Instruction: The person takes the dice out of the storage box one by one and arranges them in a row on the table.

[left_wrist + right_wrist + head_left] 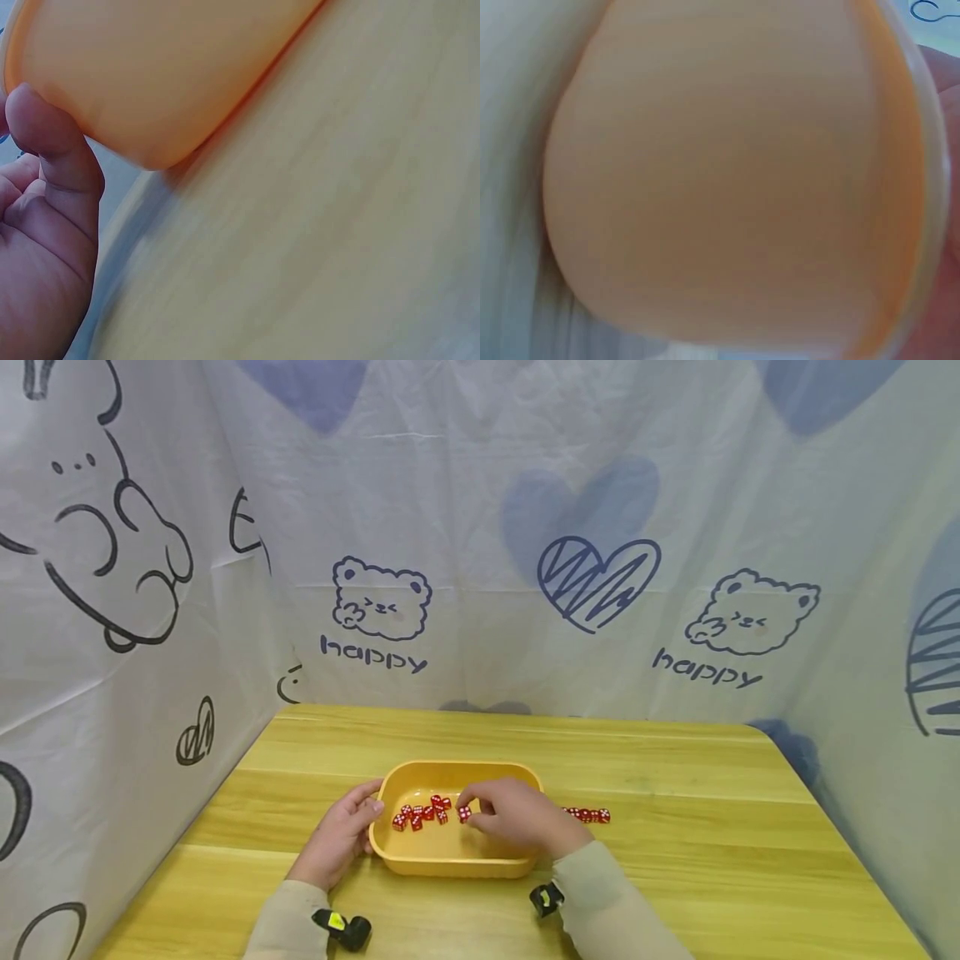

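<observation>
A yellow plastic tub point(457, 867) stands on the table in the head view. My left hand point(341, 831) grips its left rim, and the left wrist view shows the thumb point(56, 142) against the tub point(165, 67). Inside lie several red dice point(428, 813) with white pips, gathered toward the left half. My right hand point(517, 814) reaches in over the right rim and pinches a red die point(464, 814) between thumb and forefinger. In the right wrist view the tub's outer wall point(720, 187) fills most of the picture, hiding the fingertips.
To the right of the tub, a row of red dice point(588, 815) lies on the wooden table point(712, 843), partly hidden behind my right wrist. A white cloth with blue drawings point(480, 610) hangs behind the table and at both sides.
</observation>
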A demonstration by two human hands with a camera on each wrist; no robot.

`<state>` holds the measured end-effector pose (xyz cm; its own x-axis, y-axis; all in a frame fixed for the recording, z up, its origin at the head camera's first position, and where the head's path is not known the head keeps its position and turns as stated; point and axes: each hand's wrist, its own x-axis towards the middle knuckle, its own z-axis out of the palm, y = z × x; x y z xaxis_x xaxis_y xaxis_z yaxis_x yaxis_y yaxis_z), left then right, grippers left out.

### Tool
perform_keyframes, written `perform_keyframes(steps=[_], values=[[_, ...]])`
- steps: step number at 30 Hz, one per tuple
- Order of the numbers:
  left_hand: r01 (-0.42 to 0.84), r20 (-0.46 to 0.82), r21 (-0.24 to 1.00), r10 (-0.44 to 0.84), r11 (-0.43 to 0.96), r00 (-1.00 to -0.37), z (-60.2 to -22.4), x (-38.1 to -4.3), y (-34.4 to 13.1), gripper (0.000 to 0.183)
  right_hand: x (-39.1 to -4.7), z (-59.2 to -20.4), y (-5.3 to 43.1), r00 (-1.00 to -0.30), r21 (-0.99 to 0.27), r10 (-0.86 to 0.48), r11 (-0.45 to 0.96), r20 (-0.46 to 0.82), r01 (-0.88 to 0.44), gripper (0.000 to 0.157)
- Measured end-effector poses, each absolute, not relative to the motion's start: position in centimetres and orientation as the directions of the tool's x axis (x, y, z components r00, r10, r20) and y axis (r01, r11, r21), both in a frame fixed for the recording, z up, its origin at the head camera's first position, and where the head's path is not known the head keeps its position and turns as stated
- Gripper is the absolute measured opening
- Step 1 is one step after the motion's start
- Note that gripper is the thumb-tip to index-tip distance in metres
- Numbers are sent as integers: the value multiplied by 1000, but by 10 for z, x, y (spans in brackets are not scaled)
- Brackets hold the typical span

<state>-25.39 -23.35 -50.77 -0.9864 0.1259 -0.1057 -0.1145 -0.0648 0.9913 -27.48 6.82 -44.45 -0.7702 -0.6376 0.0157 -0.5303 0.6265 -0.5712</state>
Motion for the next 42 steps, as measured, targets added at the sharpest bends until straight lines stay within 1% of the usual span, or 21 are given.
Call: perform_keyframes(steps=[9, 25, 30, 38, 42], values=[[-116, -108, 991, 123, -65, -987, -507, -254, -233, 50, -276, -436, 88, -788, -550, -615, 643, 43, -532, 18], [-112, -101, 991, 126, -80, -987, -510, -255, -235, 51, -276, -434, 122, -813, -529, -576, 665, 89, -528, 20], [-106, -97, 992, 126, -69, -987, -510, -255, -235, 52, -276, -436, 139, -835, -524, -541, 686, 96, -505, 18], [-106, -96, 992, 124, -71, -988, -511, -256, -235, 52, -277, -443, 164, -869, -541, -486, 708, 95, -454, 22], [-106, -96, 991, 126, -77, -987, -511, -256, -236, 52, -277, -446, 176, -888, -538, -449, 726, 102, -429, 22]])
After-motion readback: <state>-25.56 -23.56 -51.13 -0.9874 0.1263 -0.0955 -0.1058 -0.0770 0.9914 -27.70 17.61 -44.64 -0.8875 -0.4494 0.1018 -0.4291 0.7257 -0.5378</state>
